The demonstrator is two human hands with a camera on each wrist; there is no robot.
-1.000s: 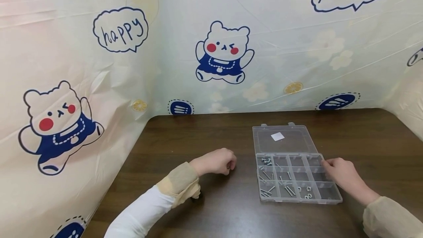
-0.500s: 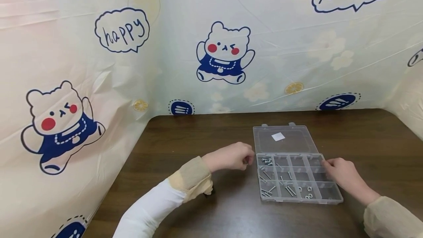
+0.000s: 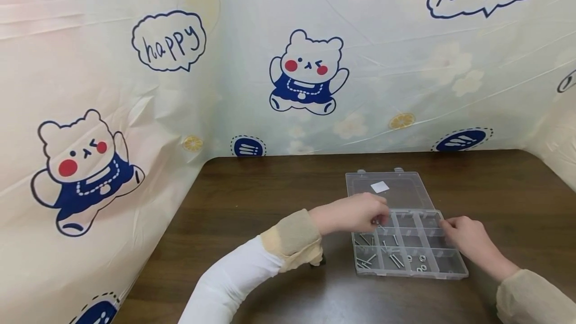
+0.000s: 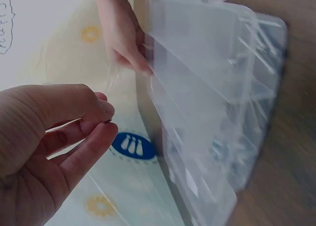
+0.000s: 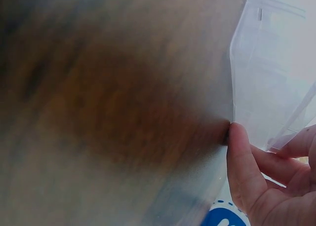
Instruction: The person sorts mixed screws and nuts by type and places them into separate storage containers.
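Observation:
My left hand (image 3: 353, 213) hangs over the back-left compartments of a clear plastic divider box (image 3: 411, 276). Thumb and forefinger pinch a tiny dark piece (image 4: 107, 121), mostly hidden by the fingertips; I cannot tell its kind. My right hand (image 3: 470, 241) holds the box's right side wall, thumb and fingers at the edge in the right wrist view. Screws (image 3: 396, 260) of different lengths lie in the left and middle compartments. Several nuts (image 3: 422, 259) sit in a front compartment. The back-left compartment is hidden behind the left hand.
The box's clear lid (image 3: 409, 189) lies folded back on the brown table (image 3: 270, 179), a small white paper square (image 3: 380, 187) on it. A printed cloth (image 3: 243, 89) hangs behind and to the left of the table.
My left hand has moved right, from the bare table to above the box, its fingertips still pinched together. The right hand has stayed at the box's side.

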